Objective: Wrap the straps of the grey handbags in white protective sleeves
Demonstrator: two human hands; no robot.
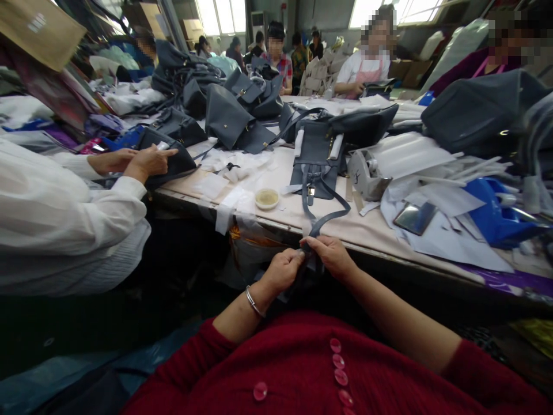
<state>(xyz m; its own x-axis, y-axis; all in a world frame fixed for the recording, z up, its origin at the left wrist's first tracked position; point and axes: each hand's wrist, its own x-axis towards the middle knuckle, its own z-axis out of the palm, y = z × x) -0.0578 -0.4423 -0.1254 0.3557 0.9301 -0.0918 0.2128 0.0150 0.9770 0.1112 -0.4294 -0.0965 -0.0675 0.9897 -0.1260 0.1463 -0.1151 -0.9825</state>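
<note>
A dark grey bag strap (330,216) runs from the bag over the table's front edge into my hands. My left hand (283,270) is closed, its fingers pinching the strap just below the edge. Close beside it, my right hand (332,256) is closed on the same strap, thumb and forefinger together. On the table in front of me lies the dark grey bag (317,151), with white wrapping on its sides and a gold-coloured buckle on a strap. The strap's lower end is partly hidden by my fingers and in shadow.
A small round dish (266,199) stands near the edge. To the right are a phone (415,218), a blue tape dispenser (496,210) and white paper sheets (449,242). More grey bags (227,118) lie heaped behind. A co-worker's hands (149,164) handle a bag at the left.
</note>
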